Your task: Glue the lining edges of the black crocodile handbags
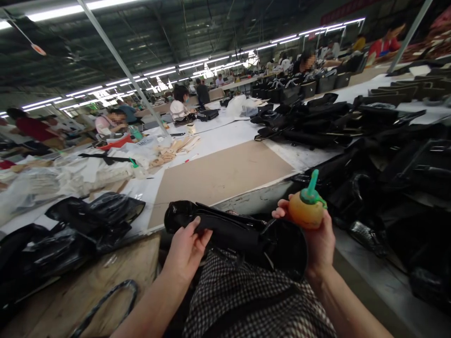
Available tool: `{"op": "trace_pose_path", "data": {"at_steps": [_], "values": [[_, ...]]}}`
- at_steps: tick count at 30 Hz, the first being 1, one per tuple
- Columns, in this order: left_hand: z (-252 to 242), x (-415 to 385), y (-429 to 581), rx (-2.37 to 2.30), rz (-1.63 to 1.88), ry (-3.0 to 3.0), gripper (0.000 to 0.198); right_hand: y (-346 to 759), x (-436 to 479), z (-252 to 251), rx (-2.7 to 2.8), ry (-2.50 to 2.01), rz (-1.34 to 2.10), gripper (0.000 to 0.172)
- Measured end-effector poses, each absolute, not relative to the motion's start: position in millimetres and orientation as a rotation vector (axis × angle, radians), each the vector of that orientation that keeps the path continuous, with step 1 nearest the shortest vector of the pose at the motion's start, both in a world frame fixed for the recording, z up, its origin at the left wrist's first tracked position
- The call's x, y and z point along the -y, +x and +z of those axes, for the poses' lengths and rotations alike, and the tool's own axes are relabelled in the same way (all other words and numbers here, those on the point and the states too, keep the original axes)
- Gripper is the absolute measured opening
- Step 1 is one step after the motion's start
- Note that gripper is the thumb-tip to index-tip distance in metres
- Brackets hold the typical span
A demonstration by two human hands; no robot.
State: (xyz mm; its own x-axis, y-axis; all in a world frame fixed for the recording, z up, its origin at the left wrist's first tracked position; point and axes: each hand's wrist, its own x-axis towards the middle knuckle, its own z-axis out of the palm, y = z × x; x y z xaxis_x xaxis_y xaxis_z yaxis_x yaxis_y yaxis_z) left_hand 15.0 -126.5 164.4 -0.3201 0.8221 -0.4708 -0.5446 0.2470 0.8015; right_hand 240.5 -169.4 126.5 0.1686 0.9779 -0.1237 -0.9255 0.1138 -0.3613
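Observation:
A black bag piece with shiny ends lies across my lap, over a checked garment. My left hand grips its near side toward the left end, thumb on top and fingers curled against the fabric. In my right hand is a squeeze bottle with a round orange body and a green nozzle pointing up. The right-hand fingers wrap round the bottle, just above the right end of the bag piece.
A brown board lies on the white worktable. Black pieces are heaped at right, and plastic-covered black pieces lie at left. A metal pole rises beyond the table. Several people work farther back.

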Motion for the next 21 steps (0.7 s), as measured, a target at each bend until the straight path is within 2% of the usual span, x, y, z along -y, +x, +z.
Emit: {"op": "trace_pose_path", "data": {"at_steps": [4,11,18,20,21], "values": [[159.8,125.1,14.7,-1.272,1.447,0.253,0.026,240.3,158.9,123.6,0.207,-0.434,1.450,0.060],[164.3,118.5,9.4,-1.263,1.480,0.226,0.027,239.9,139.8,127.6,0.272,-0.410,1.527,0.066],[148.5,138.0,5.7,-1.293,1.437,0.282,0.019,234.5,124.9,119.2,0.392,-0.276,1.583,0.047],[140.2,148.2,-0.6,-1.305,1.384,0.434,0.005,234.5,124.9,110.5,0.360,-0.254,1.593,0.043],[136.0,152.1,-5.2,-1.337,1.350,0.579,0.009,235.3,125.0,105.7,0.342,-0.243,1.594,0.043]]}}
